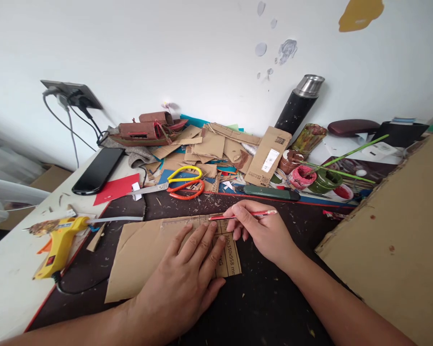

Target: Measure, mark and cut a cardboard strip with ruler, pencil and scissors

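Note:
A piece of brown cardboard point(137, 250) with printed lines and numbers lies flat on the dark work surface. Spread across it, my left hand point(187, 269) is open, palm down, its fingertips at a clear ruler point(176, 222) along the cardboard's far edge. My right hand point(263, 230) is closed around a red pencil point(263, 213). The pencil's tip points left and rests at or just above the ruler's edge, close to my left fingertips. Part of the cardboard and ruler is hidden under my left hand.
Left lies a yellow glue gun point(59, 245) with its cord, near a black phone point(98, 170). Scissors point(180, 185), a green-handled cutter point(267, 192), cardboard scraps point(209, 146) and a model boat point(144, 132) sit behind. Paint jars point(324, 182), a flask point(298, 105) and a large cardboard sheet point(397, 240) stand right.

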Demonstrator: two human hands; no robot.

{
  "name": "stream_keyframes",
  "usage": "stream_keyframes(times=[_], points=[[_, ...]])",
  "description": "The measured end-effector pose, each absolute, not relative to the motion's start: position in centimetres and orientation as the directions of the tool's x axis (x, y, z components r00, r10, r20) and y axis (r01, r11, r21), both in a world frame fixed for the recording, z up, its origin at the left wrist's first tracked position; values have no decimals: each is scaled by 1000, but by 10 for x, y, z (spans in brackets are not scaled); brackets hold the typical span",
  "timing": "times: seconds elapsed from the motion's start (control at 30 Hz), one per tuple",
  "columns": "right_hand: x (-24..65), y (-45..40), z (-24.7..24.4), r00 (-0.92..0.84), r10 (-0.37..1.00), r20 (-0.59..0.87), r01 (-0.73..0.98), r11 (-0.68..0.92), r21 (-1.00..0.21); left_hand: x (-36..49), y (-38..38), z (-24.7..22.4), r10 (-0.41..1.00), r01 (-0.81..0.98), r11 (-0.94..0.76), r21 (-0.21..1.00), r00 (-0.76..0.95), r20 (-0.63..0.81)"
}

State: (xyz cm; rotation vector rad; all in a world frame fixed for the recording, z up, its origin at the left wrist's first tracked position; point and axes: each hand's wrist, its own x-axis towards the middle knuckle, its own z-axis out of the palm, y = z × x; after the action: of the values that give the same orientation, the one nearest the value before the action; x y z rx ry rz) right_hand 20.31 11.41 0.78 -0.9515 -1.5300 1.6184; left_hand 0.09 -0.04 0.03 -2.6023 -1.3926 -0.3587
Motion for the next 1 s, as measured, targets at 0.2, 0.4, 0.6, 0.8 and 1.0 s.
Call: stream_keyframes(times=[0.2,0.4,0.6,0.8,1.0], points=[[203,114,6,-478,877,-48,2,-53,-999,1,1,2,785,827,-560,-58,551,284],[202,115,7,-394,915,-84,-37,-107,-994,2,0,0,794,838,-546,-14,523,309],[201,115,9,-371,925,-86,-30,-104,-994,2,1,0,795,838,-546,-11,522,310],[201,115,7,-390,917,-87,-2,-95,-995,2,0,-1,799,841,-541,10,510,319],[201,115,9,-357,931,-82,-17,-94,-995,2,-1,1,792,836,-548,-12,523,316]])
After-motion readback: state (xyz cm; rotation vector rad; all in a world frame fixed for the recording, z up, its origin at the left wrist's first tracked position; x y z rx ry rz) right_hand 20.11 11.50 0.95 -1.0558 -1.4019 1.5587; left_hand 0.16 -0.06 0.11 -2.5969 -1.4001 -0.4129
